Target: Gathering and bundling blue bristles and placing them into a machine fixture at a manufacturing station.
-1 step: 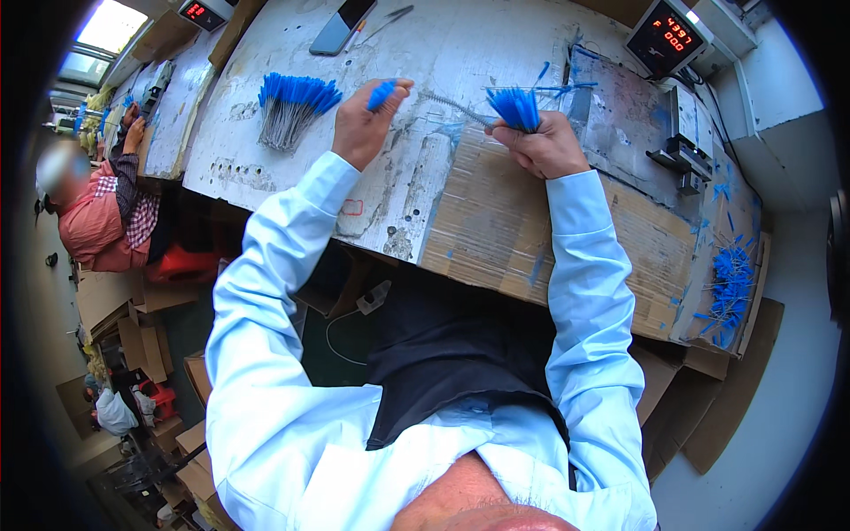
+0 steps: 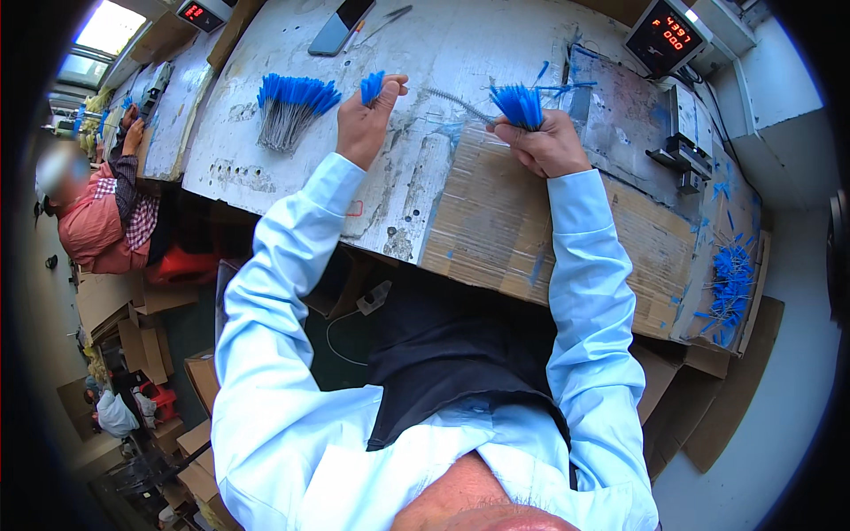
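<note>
My left hand [image 2: 360, 133] is closed round a small bunch of blue-tipped pieces [image 2: 372, 87], their blue ends showing above the fingers. A larger bundle of blue-tipped wires [image 2: 518, 106] is in my right hand [image 2: 556, 147], closed round its lower part with the blue ends fanning upward. Between the hands, a thin grey spring-like coil [image 2: 453, 99] stretches from beside the right hand toward the left; I cannot tell whether the hand holds it. Left of my left hand, a thick pile of blue-tipped metal wires [image 2: 297, 111] lies on the worn white table [image 2: 301, 195].
A cardboard sheet [image 2: 496, 208] covers the near table edge. A phone [image 2: 342, 26] lies at the back. On the right are a display with red digits [image 2: 668, 37], a metal fixture [image 2: 686, 146] and loose blue-tipped pieces [image 2: 731, 283]. A co-worker [image 2: 106, 217] sits at left.
My left hand has shifted slightly, and the blue ends in it stand more upright and show more. My right hand and its bundle have barely moved.
</note>
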Demonstrator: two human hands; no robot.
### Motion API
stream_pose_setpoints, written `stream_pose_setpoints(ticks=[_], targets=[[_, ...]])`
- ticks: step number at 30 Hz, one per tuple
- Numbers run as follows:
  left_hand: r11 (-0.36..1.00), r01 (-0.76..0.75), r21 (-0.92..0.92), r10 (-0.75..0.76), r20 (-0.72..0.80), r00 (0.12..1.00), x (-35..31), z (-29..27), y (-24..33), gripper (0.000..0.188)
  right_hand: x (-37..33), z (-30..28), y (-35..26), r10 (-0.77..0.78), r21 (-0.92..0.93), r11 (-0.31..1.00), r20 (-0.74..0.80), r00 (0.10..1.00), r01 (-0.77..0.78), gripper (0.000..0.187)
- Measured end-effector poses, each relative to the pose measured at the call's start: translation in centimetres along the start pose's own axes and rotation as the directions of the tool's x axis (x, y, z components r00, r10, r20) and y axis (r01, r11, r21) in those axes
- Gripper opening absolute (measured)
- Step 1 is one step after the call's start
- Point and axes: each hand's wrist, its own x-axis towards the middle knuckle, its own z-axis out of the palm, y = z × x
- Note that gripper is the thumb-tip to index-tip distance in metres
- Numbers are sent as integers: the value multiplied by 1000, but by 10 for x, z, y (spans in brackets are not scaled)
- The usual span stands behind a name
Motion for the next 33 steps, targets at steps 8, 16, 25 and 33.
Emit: stream_pose_setpoints(ticks=[8, 16, 25, 33], targets=[[346, 523, -779, -649, 204, 733, 25, 53, 59, 38, -2, 3, -1, -31, 84, 995, -156, 987, 45, 16], [306, 441, -844, -628, 170, 760, 25, 72, 64, 37, 3, 6, 7, -140, 2, 990, -227, 964, 144, 14], [171, 370, -913, -632, 187, 752, 24, 76, 53, 30, 4, 9, 12, -187, 3, 982, -191, 963, 191, 12], [283, 346, -894, -605, 114, 788, 26, 76, 59, 30, 2, 13, 6, -141, 21, 989, -170, 975, 146, 10]])
